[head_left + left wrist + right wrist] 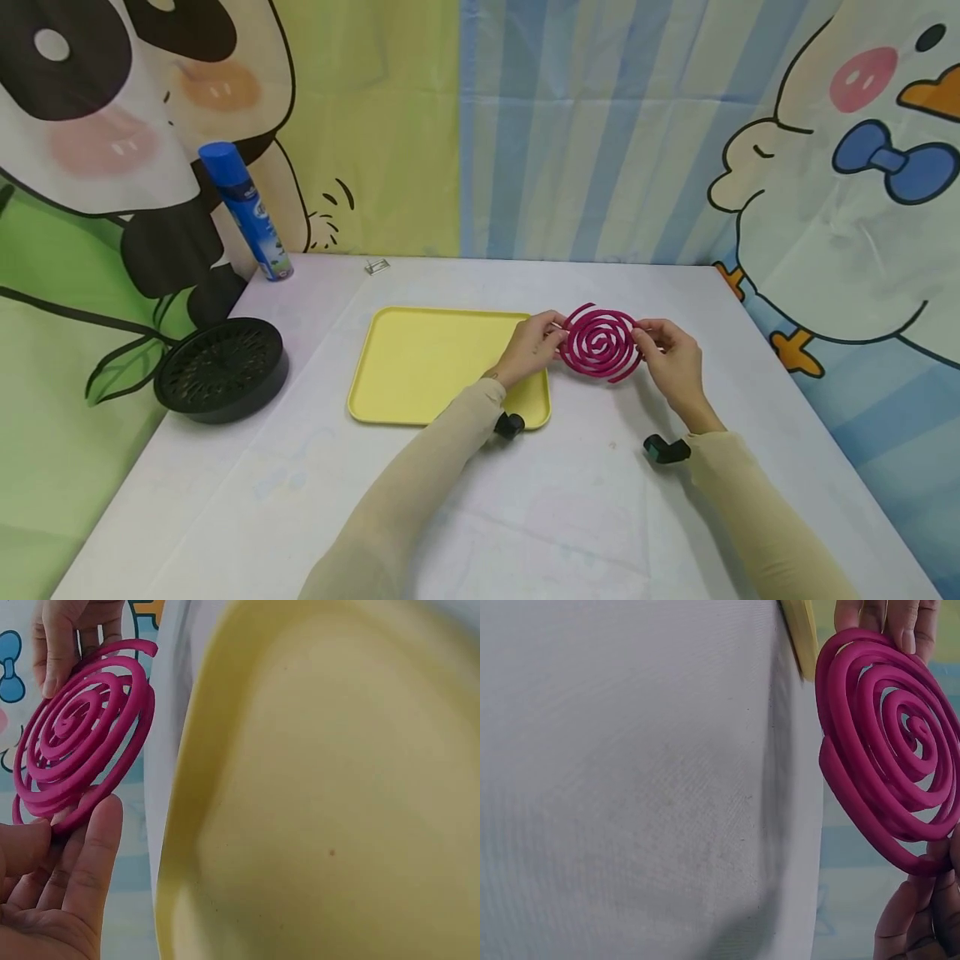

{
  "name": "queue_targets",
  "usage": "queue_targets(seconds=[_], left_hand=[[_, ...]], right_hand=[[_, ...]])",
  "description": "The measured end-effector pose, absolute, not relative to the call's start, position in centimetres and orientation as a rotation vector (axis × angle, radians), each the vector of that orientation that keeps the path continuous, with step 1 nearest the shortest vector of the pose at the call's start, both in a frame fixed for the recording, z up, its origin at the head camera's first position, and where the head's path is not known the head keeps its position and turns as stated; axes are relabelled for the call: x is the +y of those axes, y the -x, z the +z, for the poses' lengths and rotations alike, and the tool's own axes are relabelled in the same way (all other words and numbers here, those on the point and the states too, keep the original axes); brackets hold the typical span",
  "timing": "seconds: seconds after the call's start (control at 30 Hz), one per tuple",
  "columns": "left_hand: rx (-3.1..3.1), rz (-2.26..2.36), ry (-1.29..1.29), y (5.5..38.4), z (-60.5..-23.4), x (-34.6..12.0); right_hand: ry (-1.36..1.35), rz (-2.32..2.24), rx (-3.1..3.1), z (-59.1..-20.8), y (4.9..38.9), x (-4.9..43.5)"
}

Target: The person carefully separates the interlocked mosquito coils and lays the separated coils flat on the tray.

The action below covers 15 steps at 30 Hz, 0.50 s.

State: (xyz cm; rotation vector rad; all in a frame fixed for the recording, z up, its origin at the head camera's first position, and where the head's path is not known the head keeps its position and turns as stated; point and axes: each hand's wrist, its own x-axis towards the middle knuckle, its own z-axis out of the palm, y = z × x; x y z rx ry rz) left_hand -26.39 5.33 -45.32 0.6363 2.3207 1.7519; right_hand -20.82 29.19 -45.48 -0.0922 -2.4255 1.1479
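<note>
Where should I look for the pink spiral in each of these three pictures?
Head: right of centre, the pink spiral between the left hand and right hand.
Left wrist: upper left, gripped by both hands.
Right wrist: along the right side, partly cut off by the edge.
Shared landmark: the yellow tray, only a sliver at the top in the right wrist view.

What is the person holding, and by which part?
A magenta spiral coil: the left hand and right hand pinch its outer turns at opposite edges.
</note>
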Motion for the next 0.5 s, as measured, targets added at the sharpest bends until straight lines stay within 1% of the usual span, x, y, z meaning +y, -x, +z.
queue_targets(seconds=[0.2,0.5], left_hand=[[2.323,1.759,-0.607,26.3,-44.8,5.2],[2.39,1.719,-0.642,26.2,-44.0,4.4]], right_hand=[[0.082,1.15,-2.386,-45.3,21.0,29.1],[0.111,1.173,-2.391,-44.8,20.8,28.8]])
